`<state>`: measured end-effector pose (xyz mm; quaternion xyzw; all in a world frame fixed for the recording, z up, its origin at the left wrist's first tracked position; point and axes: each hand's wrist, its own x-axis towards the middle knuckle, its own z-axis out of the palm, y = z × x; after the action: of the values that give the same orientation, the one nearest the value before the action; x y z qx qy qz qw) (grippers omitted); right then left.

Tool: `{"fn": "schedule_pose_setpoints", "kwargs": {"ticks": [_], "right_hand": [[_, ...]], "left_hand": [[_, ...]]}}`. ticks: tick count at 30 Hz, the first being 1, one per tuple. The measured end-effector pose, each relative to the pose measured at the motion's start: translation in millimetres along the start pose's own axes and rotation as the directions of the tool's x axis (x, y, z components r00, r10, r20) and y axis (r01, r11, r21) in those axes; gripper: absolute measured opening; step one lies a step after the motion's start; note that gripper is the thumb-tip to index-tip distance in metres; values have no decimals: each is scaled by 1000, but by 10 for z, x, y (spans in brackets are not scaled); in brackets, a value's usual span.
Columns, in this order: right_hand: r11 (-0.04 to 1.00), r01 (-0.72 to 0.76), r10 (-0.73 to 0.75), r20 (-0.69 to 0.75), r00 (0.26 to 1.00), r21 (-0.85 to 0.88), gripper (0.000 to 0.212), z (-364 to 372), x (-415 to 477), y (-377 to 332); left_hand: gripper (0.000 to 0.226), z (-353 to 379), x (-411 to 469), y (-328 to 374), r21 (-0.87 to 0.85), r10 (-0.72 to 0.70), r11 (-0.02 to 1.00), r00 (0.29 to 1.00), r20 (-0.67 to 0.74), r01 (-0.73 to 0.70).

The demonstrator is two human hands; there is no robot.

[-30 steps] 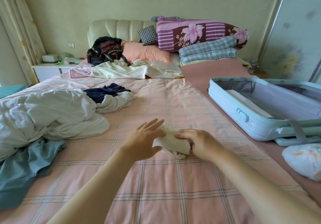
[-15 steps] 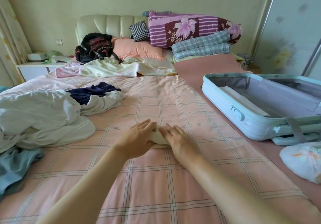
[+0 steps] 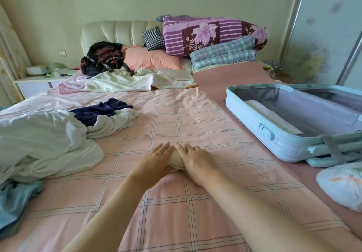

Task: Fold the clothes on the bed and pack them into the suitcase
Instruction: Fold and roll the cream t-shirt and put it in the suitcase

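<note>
A small folded cream garment (image 3: 176,158) lies on the pink checked bed sheet (image 3: 176,202) in the middle. My left hand (image 3: 156,161) and my right hand (image 3: 194,161) lie flat on it side by side, fingers straight, pressing it down; only a strip of it shows between them. To the right stands the open light-blue suitcase (image 3: 274,140), with a folded white item (image 3: 272,116) inside along its near wall. At the left lie a crumpled white garment (image 3: 43,140), a navy garment (image 3: 98,110) and a light-blue garment (image 3: 13,202).
A white patterned bundle (image 3: 340,185) lies at the right, in front of the suitcase. Pillows, folded quilts (image 3: 211,36), a black backpack (image 3: 103,58) and a pale blanket (image 3: 121,83) crowd the head of the bed. A nightstand (image 3: 37,81) stands at the far left.
A second ago my right hand held the cream garment above the sheet, the left hand touching it. Both hands have since laid it on the bed and flattened onto it.
</note>
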<state>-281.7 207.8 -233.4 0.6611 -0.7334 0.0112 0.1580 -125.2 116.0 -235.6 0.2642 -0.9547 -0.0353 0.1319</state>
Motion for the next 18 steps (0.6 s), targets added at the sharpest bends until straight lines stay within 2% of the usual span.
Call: {"fn": "schedule_pose_setpoints", "kwargs": {"ticks": [3,5,7,10,12,16,18], "right_hand": [[996,79,-81,-35,996,-43,68,-65,-57,139],[994,109,-109,3,994,-19,63,-207,-116,311],[995,100,-100,12,995,10,53,-383,-198,547],[999,44,-44,-88,995,-6,50,-625,-335,933],[1000,-6,4,-139,990,-15,54,-781,-440,1262],[996,-49,29,-265,964,-68,82,-1052,-595,2059],[986,-111,71,-296,953,-121,84,-1111,-660,2467]], "left_hand": [[73,-47,-60,16,-6,76,997,992,-102,-77],[72,-99,-45,85,-49,124,990,981,-149,-132],[67,-195,75,260,-61,159,983,967,-201,-174],[54,-431,418,616,-12,212,975,942,-262,-223],[51,-613,723,902,-4,261,962,926,-271,-273],[48,-890,1357,1515,10,329,939,888,-322,-344],[53,-927,1680,1825,0,332,935,879,-343,-354]]}}
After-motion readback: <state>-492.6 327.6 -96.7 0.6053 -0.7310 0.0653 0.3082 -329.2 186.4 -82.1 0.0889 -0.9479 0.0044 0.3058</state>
